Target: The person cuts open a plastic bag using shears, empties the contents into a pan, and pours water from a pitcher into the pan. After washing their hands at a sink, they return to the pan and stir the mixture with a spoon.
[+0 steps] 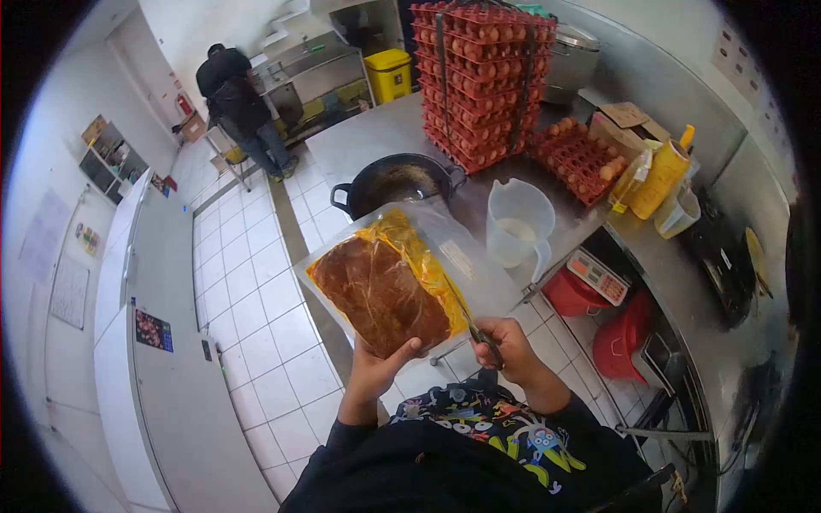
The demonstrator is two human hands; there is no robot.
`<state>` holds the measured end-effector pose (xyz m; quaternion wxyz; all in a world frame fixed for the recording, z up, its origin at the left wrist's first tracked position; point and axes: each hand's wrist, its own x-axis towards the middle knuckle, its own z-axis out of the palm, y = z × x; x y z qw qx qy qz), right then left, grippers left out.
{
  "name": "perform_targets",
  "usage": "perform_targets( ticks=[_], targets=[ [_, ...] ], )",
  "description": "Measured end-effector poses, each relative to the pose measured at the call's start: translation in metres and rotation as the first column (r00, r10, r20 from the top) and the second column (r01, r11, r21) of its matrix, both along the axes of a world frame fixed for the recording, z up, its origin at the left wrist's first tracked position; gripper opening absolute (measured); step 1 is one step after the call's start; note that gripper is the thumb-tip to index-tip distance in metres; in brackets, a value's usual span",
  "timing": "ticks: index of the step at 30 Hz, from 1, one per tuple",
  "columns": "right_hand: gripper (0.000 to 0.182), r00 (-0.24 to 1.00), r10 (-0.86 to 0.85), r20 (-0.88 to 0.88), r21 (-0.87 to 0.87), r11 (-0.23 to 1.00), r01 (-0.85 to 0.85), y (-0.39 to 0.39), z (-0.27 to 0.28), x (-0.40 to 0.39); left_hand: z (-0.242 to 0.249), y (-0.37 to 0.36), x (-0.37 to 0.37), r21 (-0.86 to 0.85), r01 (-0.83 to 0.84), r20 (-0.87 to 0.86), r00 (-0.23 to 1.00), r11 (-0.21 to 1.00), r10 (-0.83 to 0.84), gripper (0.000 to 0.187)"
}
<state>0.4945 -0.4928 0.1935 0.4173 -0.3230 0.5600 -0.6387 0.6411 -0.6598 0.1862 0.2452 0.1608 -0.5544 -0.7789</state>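
Note:
My left hand [376, 372] grips the lower edge of a clear plastic bag [380, 295], thumb on its front. Inside the bag is a flat slab of brown paste, with yellow-orange oil along its upper and right sides. My right hand [510, 346] is closed round the dark handles of a pair of scissors [481, 335]. Their blades point up and left, lying along the bag's right side. Just beyond the bag, a black wok [398, 178] with two handles stands on the steel table [355, 141]. Right of the bag is a clear plastic jug [520, 221] with some liquid in it.
Red egg trays [479, 81] rise in a tall strapped stack on the table; another egg tray [577, 158] lies beside it. Yellow bottles [658, 179] stand to the right. Red buckets [620, 342] sit below. A person [239, 107] bends near the sink; a white freezer [184, 342] is left.

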Motion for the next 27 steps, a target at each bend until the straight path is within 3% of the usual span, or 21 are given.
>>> perform_targets(
  ticks=[4,7,11,17,20,23,25,27],
  targets=[
    [0.042,0.998,0.065,0.013,0.068,0.995,-0.066,-0.009,0.005,-0.014,-0.002,-0.002,-0.003,-0.053,-0.100,0.020,0.995,0.994,0.101,0.051],
    [0.042,0.991,0.114,0.077,-0.021,0.993,-0.113,-0.019,0.016,-0.023,0.010,0.005,-0.007,-0.027,-0.096,0.046,0.994,0.995,0.097,0.053],
    [0.041,0.991,0.129,0.039,0.019,0.991,-0.130,-0.023,0.011,-0.037,0.010,0.007,-0.010,-0.030,-0.126,0.069,0.989,0.992,0.128,0.051],
    [0.036,0.967,0.207,0.151,0.019,0.977,-0.212,-0.025,0.012,-0.049,0.011,0.015,-0.012,-0.027,-0.123,0.080,0.989,0.992,0.124,0.049],
    [0.035,0.972,0.228,0.051,0.011,0.973,-0.228,-0.027,0.012,-0.054,0.009,0.014,-0.011,-0.035,-0.129,0.084,0.988,0.991,0.132,0.049],
    [0.048,0.976,0.215,0.036,-0.008,0.977,-0.215,-0.029,0.011,-0.060,0.016,0.017,-0.015,-0.074,-0.107,0.074,0.991,0.991,0.113,0.048],
    [0.049,0.963,0.252,-0.097,-0.012,0.967,-0.255,-0.028,0.014,-0.064,0.018,0.020,-0.018,-0.115,-0.088,0.063,0.993,0.989,0.096,0.047],
    [0.042,0.971,0.238,-0.001,-0.022,0.971,-0.238,-0.028,0.009,-0.063,0.020,0.021,-0.019,-0.077,-0.114,0.045,0.992,0.990,0.118,0.046]
  ],
)
